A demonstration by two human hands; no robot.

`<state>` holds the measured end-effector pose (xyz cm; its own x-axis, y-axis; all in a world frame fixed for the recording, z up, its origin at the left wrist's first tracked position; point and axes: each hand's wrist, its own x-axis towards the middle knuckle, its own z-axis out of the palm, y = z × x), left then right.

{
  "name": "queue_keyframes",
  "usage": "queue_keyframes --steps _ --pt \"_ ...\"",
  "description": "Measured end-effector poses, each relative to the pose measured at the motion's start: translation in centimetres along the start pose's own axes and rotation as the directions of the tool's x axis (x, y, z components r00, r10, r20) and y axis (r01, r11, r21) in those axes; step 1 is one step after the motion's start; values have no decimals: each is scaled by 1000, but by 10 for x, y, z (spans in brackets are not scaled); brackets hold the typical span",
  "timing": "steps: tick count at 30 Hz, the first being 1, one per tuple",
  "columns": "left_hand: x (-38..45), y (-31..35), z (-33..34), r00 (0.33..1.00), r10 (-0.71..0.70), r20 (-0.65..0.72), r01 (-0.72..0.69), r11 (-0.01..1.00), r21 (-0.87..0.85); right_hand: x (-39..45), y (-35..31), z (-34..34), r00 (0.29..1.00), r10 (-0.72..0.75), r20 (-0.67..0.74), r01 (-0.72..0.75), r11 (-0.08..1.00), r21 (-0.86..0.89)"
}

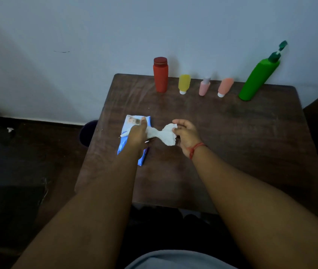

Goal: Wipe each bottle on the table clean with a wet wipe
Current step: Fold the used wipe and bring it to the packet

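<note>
Several bottles stand in a row along the far edge of the dark wooden table [241,152]: a red bottle [160,75], a yellow tube [184,83], a small pink bottle [204,86], a salmon tube [225,86] and a tall green pump bottle [259,79]. A blue wet-wipe pack [129,125] lies on the table's left side. My left hand [136,134] rests on the pack. A white wipe [163,135] stretches from the pack to my right hand [186,135], which pinches its right end.
A pale wall rises right behind the bottles. A dark round bin [88,133] stands on the floor left of the table. Dark furniture sits at the lower left and at the right edge.
</note>
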<state>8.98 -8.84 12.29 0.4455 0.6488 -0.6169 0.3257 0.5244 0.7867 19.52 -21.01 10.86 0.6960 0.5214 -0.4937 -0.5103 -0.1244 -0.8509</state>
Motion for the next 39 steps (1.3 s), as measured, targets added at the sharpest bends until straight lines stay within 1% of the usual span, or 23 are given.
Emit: queue_keyframes --steps 3,4,5,7,8,11,12,16,18,20,23,26,29,33,36,39 --pt "15 11 -30 994 104 24 -104 995 -5 8 -3 39 999 -36 -1 36 999 -18" --pt "20 16 -42 991 134 21 -134 991 20 11 -3 54 999 -43 0 43 999 -21" --pt "29 19 -56 985 170 30 -170 985 2 15 -2 69 999 -50 -4 50 998 -26" --pt "44 32 -87 967 248 51 -250 967 53 23 1 102 997 -66 -37 64 997 -43" --pt "49 42 -105 957 282 66 -288 949 125 27 4 121 995 -67 -71 63 997 -54" --pt "77 66 -165 928 358 102 -372 897 239 38 13 185 986 -72 -151 56 992 -112" --pt "82 75 -185 931 348 106 -364 888 280 41 16 208 983 -80 -167 59 990 -131" --pt "109 99 -251 950 303 80 -313 898 309 48 26 291 958 -141 -248 88 973 -214" --pt "119 108 -274 951 301 76 -310 897 316 50 26 319 960 -128 -248 67 968 -241" --pt "129 115 -289 951 297 83 -308 899 312 53 25 335 975 -90 -203 34 964 -264" --pt "147 120 -307 955 285 88 -298 902 312 65 23 355 995 -20 -94 -6 964 -266" --pt "160 124 -314 964 260 58 -263 899 351 82 28 370 999 7 -34 -18 948 -317" --pt "179 124 -324 960 279 12 -254 855 453 99 36 383 998 35 -45 -48 943 -330" --pt "205 128 -347 956 291 25 -253 782 569 115 54 410 995 73 -72 -92 946 -312" --pt "232 134 -371 958 279 71 -261 737 623 128 65 437 991 130 -41 -136 937 -321" --pt "271 137 -401 949 239 204 -313 669 674 151 75 469 976 219 -8 -209 916 -343"
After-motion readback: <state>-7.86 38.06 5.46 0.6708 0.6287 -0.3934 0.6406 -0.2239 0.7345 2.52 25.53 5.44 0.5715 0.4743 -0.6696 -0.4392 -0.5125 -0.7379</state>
